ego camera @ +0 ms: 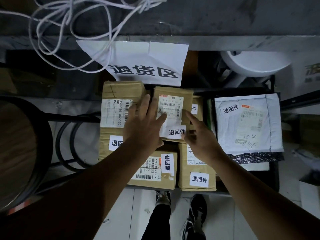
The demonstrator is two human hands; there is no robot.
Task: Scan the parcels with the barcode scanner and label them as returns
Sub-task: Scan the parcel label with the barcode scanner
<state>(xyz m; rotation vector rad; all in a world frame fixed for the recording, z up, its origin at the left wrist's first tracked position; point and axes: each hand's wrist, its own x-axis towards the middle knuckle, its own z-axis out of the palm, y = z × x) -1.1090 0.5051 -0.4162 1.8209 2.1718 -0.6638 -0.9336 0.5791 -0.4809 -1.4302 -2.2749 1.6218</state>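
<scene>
A small brown parcel point(173, 94) lies on top of other cardboard parcels, with a shipping label and a white return sticker point(176, 131) on its near edge. My left hand point(145, 125) rests flat on this parcel's left side, fingers straight. My right hand point(199, 135) touches the parcel's right side, forefinger stretched out, other fingers loosely curled by the sticker. A long brown parcel point(114, 116) lies to the left, two more point(155, 170) point(197, 172) in front, and a white mailer point(245, 125) to the right, all with return stickers. No barcode scanner is in view.
A white paper sign point(143, 63) hangs from the shelf edge behind the parcels. White cord point(72, 37) is tangled on the dark shelf. A white stool point(254, 64) stands at the back right, a round wooden stool point(17, 149) at the left. My feet point(180, 210) are below.
</scene>
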